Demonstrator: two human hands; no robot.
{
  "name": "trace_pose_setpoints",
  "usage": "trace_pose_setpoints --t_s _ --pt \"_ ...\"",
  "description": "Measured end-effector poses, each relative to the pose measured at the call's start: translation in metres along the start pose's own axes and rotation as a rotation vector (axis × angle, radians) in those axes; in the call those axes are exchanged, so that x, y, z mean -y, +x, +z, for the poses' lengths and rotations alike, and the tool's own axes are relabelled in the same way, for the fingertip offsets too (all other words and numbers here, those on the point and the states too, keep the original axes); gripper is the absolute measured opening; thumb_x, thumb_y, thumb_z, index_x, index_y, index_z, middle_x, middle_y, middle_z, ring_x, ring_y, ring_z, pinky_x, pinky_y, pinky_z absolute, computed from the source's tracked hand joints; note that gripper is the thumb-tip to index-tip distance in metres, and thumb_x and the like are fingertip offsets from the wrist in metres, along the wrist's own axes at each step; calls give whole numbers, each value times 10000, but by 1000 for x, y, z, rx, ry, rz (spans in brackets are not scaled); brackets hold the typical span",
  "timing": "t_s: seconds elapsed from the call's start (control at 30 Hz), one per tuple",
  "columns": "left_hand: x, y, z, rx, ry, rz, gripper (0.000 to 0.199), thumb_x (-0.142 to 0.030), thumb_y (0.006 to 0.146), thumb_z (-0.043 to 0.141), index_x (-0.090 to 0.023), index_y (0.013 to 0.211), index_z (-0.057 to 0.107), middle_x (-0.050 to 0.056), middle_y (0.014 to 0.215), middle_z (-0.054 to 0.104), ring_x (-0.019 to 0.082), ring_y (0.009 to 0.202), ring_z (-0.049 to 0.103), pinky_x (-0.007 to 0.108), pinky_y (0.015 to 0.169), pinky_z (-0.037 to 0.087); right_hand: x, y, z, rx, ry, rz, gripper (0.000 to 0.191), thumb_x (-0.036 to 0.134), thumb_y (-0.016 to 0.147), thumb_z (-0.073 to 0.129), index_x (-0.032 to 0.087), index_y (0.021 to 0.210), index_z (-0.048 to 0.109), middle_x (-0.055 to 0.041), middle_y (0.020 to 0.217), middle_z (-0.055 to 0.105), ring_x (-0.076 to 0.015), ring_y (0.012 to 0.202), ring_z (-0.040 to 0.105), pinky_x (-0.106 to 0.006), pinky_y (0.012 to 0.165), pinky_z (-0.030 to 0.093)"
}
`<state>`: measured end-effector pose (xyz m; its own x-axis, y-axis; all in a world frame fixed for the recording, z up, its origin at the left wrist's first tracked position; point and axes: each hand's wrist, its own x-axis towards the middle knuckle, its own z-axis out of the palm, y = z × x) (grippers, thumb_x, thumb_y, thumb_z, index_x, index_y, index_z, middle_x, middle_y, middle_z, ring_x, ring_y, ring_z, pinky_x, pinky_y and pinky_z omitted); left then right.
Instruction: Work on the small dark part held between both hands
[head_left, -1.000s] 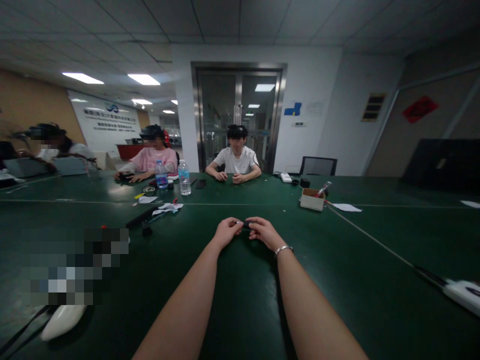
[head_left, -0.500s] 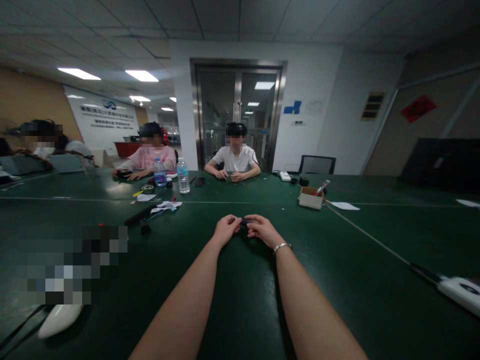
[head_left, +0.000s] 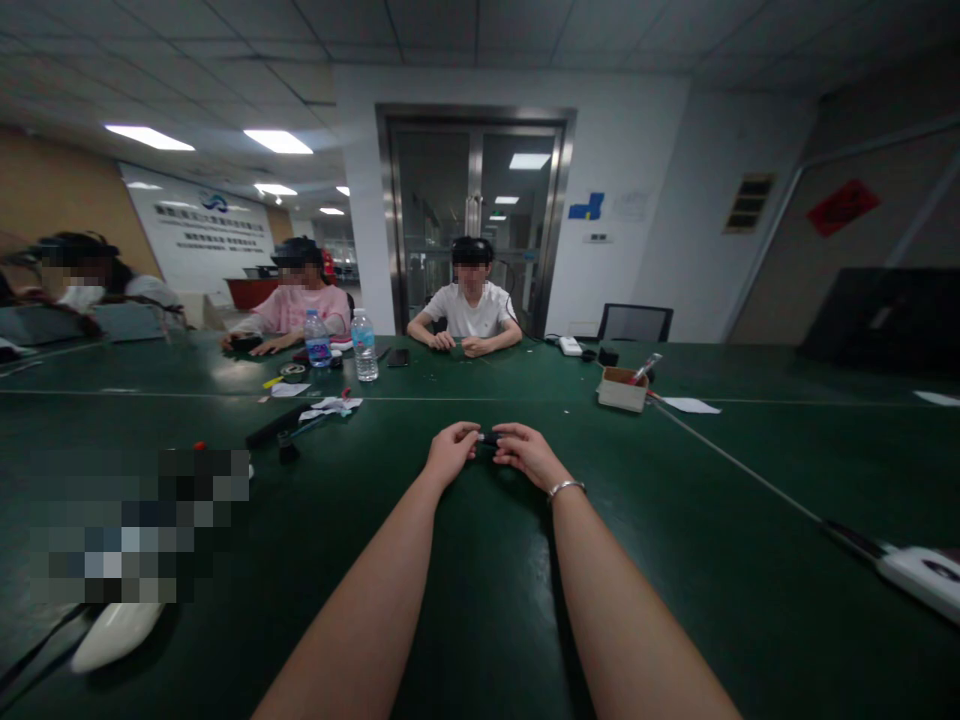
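Over the green table [head_left: 487,580], a small black stick-like object [head_left: 490,438] with a pale end is held between my two hands. Its exact kind is too small to make out. My left hand [head_left: 452,453] pinches the pale end on the left with thumb and fingertips. From the other side my right hand [head_left: 531,457], with a silver bracelet at the wrist, grips the black part between thumb and fingers. Part of the object is hidden behind my fingers.
Two water bottles [head_left: 364,345] stand at the far left. Papers [head_left: 330,408] and a black bar lie nearer. An open box [head_left: 622,391] sits at the right, by a long cord. A white device [head_left: 922,580] lies at the right edge. Co-workers sit opposite.
A pale end of the object now shows at my left fingertips, where only dark was visible before. Both hands have stayed nearly in place; the view has shifted slightly.
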<state>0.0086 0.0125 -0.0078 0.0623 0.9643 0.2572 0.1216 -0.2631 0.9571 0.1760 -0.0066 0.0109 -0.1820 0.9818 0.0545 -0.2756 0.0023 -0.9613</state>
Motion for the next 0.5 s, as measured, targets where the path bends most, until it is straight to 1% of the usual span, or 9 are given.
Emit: trace_pose_setpoints --t_s 0.07,0.17,0.23,0.4,0.5 --pt "-1 -1 0 -8 -34 16 246 -329 746 612 -177 938 626 11 709 597 93 583 561 200 530 476 0 0 0 -3 4 -3 227 24 707 587 132 904 620 -8 670 601 -78 524 589 -227 574 574" --pt "-3 -2 0 -6 -44 7 222 -357 747 611 -164 858 609 -7 641 560 81 542 534 187 509 460 0 0 -1 -2 1 -4 228 25 709 591 129 909 624 -3 649 589 -83 532 596 -225 582 575" --pt "-4 -2 0 3 -51 -9 218 -353 752 606 -154 841 612 -1 644 565 82 551 536 188 519 461 -1 0 -1 0 3 -8 223 28 706 601 133 902 627 0 640 583 -82 532 595 -221 580 574" --pt "-8 -3 -1 29 -94 -44 203 -261 715 653 -130 869 634 18 667 592 89 586 559 198 553 469 -1 1 -2 2 27 -18 210 41 704 611 144 886 630 10 605 560 -91 541 589 -244 590 581" --pt "-9 -4 -1 36 -129 -47 215 -278 710 665 -122 856 639 20 652 591 93 594 560 202 551 470 -1 1 -1 -6 35 -24 212 36 700 601 141 882 628 6 624 568 -86 538 586 -239 588 579"
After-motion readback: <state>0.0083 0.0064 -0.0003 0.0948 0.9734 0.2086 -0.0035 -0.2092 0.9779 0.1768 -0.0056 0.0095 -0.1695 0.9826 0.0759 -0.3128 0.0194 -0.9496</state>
